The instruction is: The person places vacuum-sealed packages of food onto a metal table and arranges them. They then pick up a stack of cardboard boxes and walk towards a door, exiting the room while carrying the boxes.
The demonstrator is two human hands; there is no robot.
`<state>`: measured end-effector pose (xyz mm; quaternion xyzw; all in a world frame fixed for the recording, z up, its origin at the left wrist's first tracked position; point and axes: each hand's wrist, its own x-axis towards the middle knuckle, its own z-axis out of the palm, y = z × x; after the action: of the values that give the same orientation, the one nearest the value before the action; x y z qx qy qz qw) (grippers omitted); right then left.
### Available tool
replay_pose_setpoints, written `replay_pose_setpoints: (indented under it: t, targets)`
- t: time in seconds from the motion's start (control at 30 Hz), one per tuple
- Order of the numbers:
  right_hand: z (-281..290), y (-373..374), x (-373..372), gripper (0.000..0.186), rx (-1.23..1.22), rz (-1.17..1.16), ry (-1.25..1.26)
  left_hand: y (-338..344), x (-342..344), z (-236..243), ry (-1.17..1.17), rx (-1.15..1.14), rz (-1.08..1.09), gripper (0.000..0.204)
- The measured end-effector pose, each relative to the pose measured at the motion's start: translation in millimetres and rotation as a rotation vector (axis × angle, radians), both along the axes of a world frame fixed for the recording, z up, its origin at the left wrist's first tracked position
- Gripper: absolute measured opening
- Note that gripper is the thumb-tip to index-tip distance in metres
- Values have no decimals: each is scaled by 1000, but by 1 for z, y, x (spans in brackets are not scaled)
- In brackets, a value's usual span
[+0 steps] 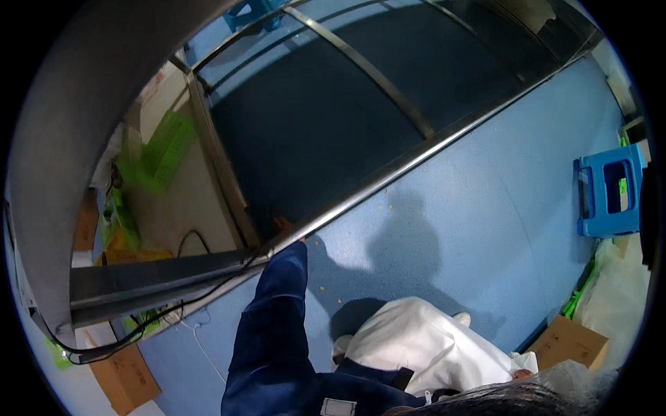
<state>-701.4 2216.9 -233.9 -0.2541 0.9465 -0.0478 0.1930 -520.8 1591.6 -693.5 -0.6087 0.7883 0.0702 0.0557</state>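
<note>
My left arm, in a dark blue sleeve, reaches forward to the near corner of a large metal frame with dark panels [298, 132]. At its bright metal rail [368, 188], my left hand [282, 224] shows only as a small, dim patch of skin on the far side. The rail crosses between cuff and fingers, so I cannot tell whether they grip it. By the edge of my white apron [430, 340], a small bit of skin, perhaps my right hand [522, 374], shows beside clear plastic [565, 385]. Its fingers cannot be made out.
A blue plastic stool [591, 197] stands on the blue floor at right, above a cardboard box [565, 344] and whitish plastic sheeting [605, 298]. Bright green bags [163, 152] lie at left. Black cable [125, 343] runs along the frame's base, near another cardboard box [125, 378].
</note>
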Motion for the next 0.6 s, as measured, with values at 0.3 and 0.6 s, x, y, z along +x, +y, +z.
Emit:
replay_pose_setpoints:
  t: [0.3,0.6]
  targets:
    - [6,-17,28,20,129,-18,77,-20,9,-63,228,-492,22,63]
    - [0,-11,19,20,70,106,126,-28,31,-56,159,-172,-279,46]
